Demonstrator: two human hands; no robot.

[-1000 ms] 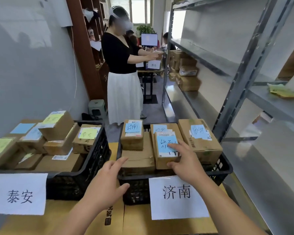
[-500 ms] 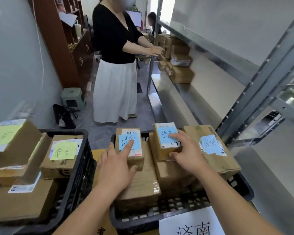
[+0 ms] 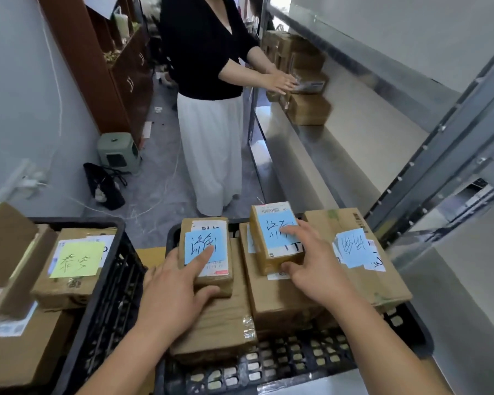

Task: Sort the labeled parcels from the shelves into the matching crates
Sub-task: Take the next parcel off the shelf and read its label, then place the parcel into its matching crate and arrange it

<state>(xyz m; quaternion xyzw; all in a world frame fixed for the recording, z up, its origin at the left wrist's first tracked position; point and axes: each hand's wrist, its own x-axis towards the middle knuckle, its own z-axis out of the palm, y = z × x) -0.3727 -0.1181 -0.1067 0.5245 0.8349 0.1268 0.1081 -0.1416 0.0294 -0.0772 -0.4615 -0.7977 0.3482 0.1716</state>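
Observation:
A black crate (image 3: 283,363) in front of me holds several brown parcels with blue labels. My left hand (image 3: 174,292) lies over a small parcel (image 3: 208,266); its straight index finger touches the blue label and its thumb rests against the front edge. My right hand (image 3: 311,266) grips another small blue-labelled parcel (image 3: 271,232), which sits tilted on top of the stack, with the thumb at its front corner and the fingers over its top. A larger blue-labelled parcel (image 3: 354,252) lies to the right.
A second black crate (image 3: 111,280) on the left holds parcels, one with a yellow label (image 3: 74,260). A person (image 3: 208,109) stands ahead, touching parcels (image 3: 308,109) on the metal shelf (image 3: 311,155). A shelf post (image 3: 439,143) rises at right. A green stool (image 3: 119,152) and a black bag (image 3: 103,183) are on the floor.
The view has dropped and moved closer to the crate. My left hand has moved from the crate's front onto the small parcel. My right hand has stayed on its parcel.

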